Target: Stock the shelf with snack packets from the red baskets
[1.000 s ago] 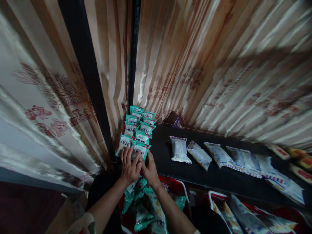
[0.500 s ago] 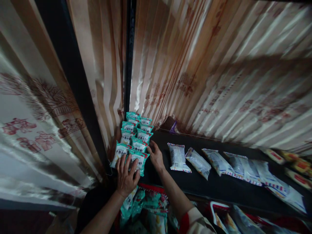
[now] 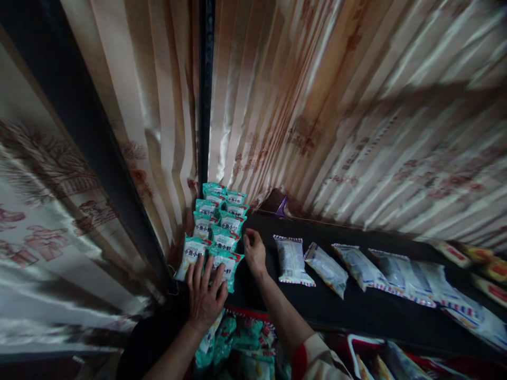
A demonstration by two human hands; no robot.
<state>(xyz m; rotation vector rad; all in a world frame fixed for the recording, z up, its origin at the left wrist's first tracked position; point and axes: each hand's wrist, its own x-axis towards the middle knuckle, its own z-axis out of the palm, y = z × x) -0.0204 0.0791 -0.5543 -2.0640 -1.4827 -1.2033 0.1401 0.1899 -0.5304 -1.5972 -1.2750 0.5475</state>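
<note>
Two rows of small teal-and-white snack bags [image 3: 224,240] stand close together at the left end of the black shelf. My left hand [image 3: 206,293] rests with spread fingers against the front two bags, covering part of the nearest right bag [image 3: 227,264] and the edge of the nearest left bag [image 3: 190,256]. Just right of the rows is my right hand [image 3: 255,254], its fingers bent and apart, with nothing seen in it. A narrow gap separates it from the bags.
On the black shelf [image 3: 257,293], clear bags with striped ends [image 3: 293,261] lie in a line to the right. Yellow-and-red packs [image 3: 497,269] sit at the far right. Below are more teal bags [image 3: 253,364]. Patterned curtains [image 3: 253,105] and a dark post [image 3: 206,95] stand behind.
My right hand has drawn slightly away from the side of the bags. My left hand stays on the front bags. The view has shifted a little.
</note>
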